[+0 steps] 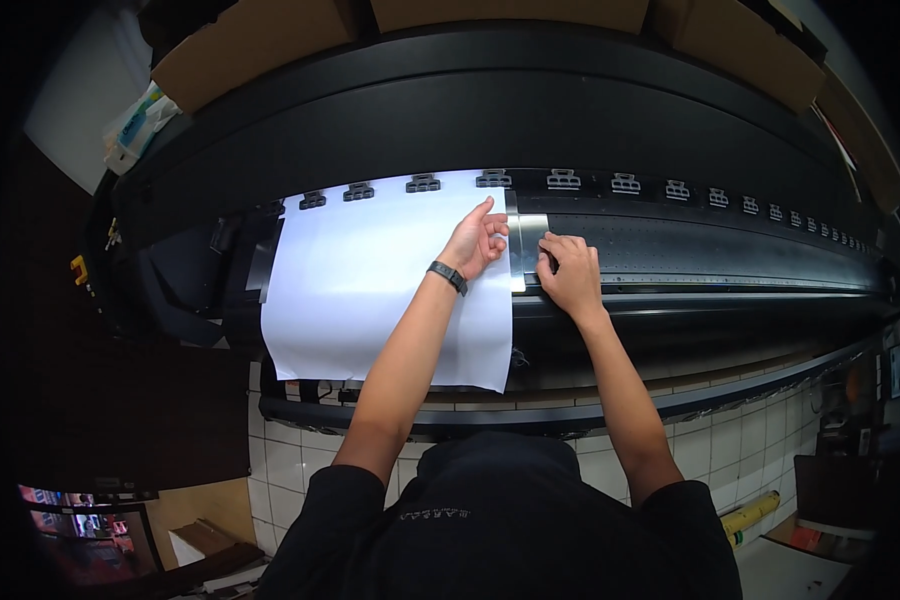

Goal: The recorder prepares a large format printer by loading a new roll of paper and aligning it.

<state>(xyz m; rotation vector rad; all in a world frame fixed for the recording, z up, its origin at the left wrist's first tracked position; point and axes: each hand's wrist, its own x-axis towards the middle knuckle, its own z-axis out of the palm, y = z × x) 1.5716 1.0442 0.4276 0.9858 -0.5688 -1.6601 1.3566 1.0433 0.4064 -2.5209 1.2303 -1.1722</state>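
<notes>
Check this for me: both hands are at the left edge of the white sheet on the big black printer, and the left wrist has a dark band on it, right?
Not quite. In the head view the left hand and right hand are at the right edge of the white sheet, not the left, by a silver strip. The rest holds: the sheet lies on the big black printer, and the left wrist wears a dark band.

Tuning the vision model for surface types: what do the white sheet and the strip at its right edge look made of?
White sheet: looks like paper or thin print film, matte, lying flat and hanging limp over the front edge. Strip: looks like thin metal, silvery, with a soft glare; could be metallised plastic. The left hand rests on the sheet, the right hand beside the strip.
</notes>
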